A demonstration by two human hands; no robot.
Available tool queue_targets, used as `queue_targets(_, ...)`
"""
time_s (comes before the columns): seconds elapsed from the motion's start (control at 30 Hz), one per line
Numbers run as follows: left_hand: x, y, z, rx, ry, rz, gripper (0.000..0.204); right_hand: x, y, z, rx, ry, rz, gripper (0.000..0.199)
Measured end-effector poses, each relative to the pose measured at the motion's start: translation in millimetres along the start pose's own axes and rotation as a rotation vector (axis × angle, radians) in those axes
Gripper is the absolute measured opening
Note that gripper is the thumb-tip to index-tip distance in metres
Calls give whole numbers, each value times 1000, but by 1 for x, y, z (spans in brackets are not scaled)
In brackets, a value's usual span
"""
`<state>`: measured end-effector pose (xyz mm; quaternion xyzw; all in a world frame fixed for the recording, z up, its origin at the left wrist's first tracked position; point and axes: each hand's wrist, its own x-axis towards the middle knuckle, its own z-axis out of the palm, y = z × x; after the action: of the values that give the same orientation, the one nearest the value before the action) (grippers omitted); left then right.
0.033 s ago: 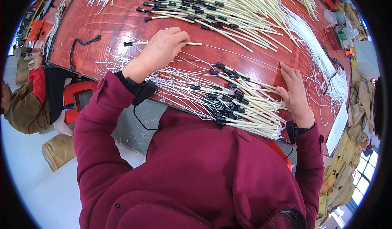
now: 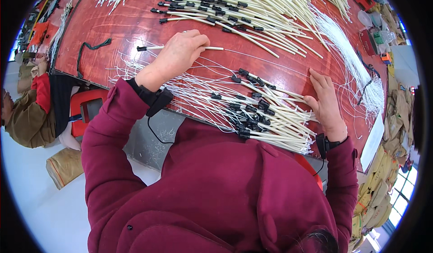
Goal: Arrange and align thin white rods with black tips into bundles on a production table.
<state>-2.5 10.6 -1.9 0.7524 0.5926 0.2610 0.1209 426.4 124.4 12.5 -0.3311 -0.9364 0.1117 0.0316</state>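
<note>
My left hand (image 2: 178, 50) is closed around a cream tube (image 2: 213, 48) with a black clip at its left end, just above the table. From the tube's right end a thin white string (image 2: 266, 63) runs across to the fingertips of my right hand (image 2: 325, 102). The right fingers are stretched out and the thumb stands apart from them; whether they touch the string I cannot make out. Between my hands and nearer my body lies a bunch of similar cream tubes (image 2: 288, 126) with black clips. Their white strings (image 2: 189, 93) fan out leftward, under my left wrist.
A large pile of cream tubes (image 2: 270, 9) with black clips covers the far side of the red table (image 2: 122, 32). Its white strings (image 2: 356, 68) hang together at the right. A dark cord (image 2: 81, 54) lies far left. At the left sits another person (image 2: 34, 113) near a red stool (image 2: 79, 104).
</note>
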Motion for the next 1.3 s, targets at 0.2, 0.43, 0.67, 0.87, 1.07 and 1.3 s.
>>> queue_targets(0.2,1,0,2,3,-19,4,11,0,-3,0,-38,7,9,82)
queue_targets(0.43,5,0,5,3,-1,12,11,2,-5,-2,-33,11,21,82)
queue_targets(0.67,34,9,33,135,-43,198,10,4,-14,-8,-73,-57,29,79)
queue_targets(0.87,98,72,93,180,-173,412,10,15,-32,8,-91,6,-155,74)
queue_targets(1.07,93,95,80,150,-143,393,15,14,-14,7,135,175,-115,67)
queue_targets(1.3,45,31,26,331,202,59,24,33,-16,8,140,207,-11,42)
